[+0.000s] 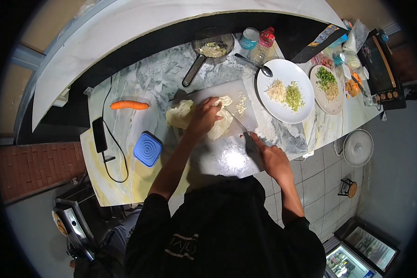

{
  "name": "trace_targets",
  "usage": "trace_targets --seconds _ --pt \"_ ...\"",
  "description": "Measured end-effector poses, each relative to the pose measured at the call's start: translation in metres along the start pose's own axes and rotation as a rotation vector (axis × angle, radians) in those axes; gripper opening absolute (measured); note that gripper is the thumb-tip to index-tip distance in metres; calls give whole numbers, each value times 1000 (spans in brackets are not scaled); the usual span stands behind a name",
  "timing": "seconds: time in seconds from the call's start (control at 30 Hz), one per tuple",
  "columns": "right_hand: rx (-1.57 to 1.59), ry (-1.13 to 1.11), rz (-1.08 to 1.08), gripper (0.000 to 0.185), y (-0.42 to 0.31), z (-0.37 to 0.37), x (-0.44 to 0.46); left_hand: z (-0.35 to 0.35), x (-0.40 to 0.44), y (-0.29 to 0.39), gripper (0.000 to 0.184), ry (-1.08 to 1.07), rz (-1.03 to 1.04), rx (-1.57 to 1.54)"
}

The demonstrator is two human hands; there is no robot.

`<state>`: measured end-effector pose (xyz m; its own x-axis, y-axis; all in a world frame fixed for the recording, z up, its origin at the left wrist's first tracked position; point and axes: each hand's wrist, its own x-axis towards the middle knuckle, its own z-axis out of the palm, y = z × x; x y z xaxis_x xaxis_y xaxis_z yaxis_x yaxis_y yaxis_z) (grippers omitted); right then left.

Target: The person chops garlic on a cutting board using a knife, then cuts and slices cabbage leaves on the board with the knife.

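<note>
Pale cabbage leaves (181,114) lie on a whitish cutting board (248,121) on the marble counter. My left hand (205,116) presses down on the cabbage, its fingers bent and closed over the leaves. In my right hand (270,157) is the handle of a knife (237,121), whose blade reaches up and left to the cabbage beside my left fingers. Small chopped pieces (240,104) are scattered on the board to the right of the leaves.
A carrot (129,105), a blue square box (148,148) and a phone (99,135) with a cable lie left. Behind stand a pan (213,48) and bottles (264,45). A white plate (273,78) of chopped vegetables, with a spoon (266,71), and another plate (328,106) are right.
</note>
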<state>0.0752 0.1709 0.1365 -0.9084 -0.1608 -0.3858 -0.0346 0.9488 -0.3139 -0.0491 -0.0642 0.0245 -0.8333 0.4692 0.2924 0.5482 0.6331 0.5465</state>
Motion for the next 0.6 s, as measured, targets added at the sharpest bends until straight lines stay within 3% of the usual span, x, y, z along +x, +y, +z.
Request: trace_targets --seconds 0.07,0.17,0.23,0.6 --pt "-7 -24 12 66 -1 -2 2 0 0 0 36 -3 -2 -3" --pt "-6 -38 22 65 0 -2 2 -1 1 2 37 -8 -22 -47" --pt "33 -25 35 52 -3 -6 1 -2 2 2 35 -8 -13 -32" --pt "48 2 50 55 6 0 -2 -1 2 4 24 16 -20 -102"
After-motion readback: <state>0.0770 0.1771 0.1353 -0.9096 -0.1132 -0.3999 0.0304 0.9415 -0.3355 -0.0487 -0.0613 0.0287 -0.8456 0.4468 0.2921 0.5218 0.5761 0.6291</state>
